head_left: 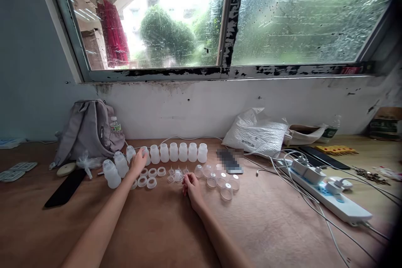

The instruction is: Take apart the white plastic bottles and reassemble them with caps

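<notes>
Frosted white baby bottles without caps (183,152) stand in a row. My left hand (138,163) reaches to the row's left end, its fingers closed around the upper part of a baby bottle (145,155). My right hand (192,189) rests on the table with curled fingers, beside clear bottle nipples (178,175); whatever is in it, if anything, is hidden. Between my hands lie several white screw rings (151,183). Clear dome caps (226,191) are grouped right of my right hand. Left of my left forearm stand more bottles, including a leaning one (112,173).
A grey backpack (88,130) leans by the wall, with a black flat object (65,188) before it. At right are a phone (231,162), a silver padded bag (256,134) and a white power strip (329,197) with trailing cables.
</notes>
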Demonstrator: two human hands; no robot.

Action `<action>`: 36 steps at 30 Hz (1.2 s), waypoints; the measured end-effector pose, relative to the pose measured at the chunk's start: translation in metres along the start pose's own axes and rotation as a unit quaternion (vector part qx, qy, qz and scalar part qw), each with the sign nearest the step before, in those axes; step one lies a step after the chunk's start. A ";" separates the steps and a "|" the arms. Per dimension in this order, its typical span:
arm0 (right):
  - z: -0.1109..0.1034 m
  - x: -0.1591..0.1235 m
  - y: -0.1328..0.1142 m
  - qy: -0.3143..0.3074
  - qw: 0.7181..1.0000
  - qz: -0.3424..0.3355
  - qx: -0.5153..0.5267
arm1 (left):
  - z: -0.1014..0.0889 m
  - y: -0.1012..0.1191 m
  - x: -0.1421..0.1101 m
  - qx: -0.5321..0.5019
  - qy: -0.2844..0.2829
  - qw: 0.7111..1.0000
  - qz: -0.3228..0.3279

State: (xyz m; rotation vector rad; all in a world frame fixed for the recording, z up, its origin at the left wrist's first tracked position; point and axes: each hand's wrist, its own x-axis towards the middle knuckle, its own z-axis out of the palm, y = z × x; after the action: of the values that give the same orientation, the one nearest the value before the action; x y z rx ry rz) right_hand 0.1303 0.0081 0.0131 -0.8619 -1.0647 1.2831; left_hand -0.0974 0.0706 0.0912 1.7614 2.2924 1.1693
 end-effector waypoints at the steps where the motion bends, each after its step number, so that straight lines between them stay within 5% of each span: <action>1: 0.000 0.000 0.000 0.002 1.000 0.001 0.000 | 0.002 -0.002 0.000 0.000 0.009 1.000 0.005; 6: 0.000 0.002 0.001 0.011 1.000 -0.002 -0.003 | 0.002 0.003 -0.025 -0.017 0.123 0.991 0.057; 8: -0.001 0.003 0.001 0.010 1.000 -0.002 0.000 | 0.000 0.012 -0.045 -0.069 0.223 0.964 0.126; 10: -0.001 0.003 0.001 0.011 1.000 0.000 0.004 | 0.000 0.023 -0.069 -0.121 0.261 0.941 0.177; 15: -0.004 0.003 0.000 0.023 1.000 0.010 0.010 | 0.016 0.043 -0.122 -0.204 0.145 0.937 0.243; 19: -0.005 0.003 -0.001 0.020 0.999 0.023 0.033 | 0.030 0.041 -0.137 -0.234 0.030 0.937 0.258; 28: -0.006 0.008 -0.001 0.033 0.994 0.041 0.094 | 0.042 0.045 -0.147 -0.376 -0.181 0.897 0.143; 32: -0.007 0.007 -0.001 0.056 0.995 0.037 0.079 | 0.047 0.051 -0.152 -0.406 -0.162 0.895 0.090; 36: -0.009 0.007 -0.002 0.073 0.996 0.011 0.059 | 0.044 0.046 -0.147 -0.299 -0.093 0.937 0.152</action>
State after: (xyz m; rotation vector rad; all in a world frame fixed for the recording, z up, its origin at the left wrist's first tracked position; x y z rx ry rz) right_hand 0.1397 0.0155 0.0130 -0.8649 -0.8575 1.2684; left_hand 0.0129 -0.0256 0.0259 1.8901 1.3755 1.4624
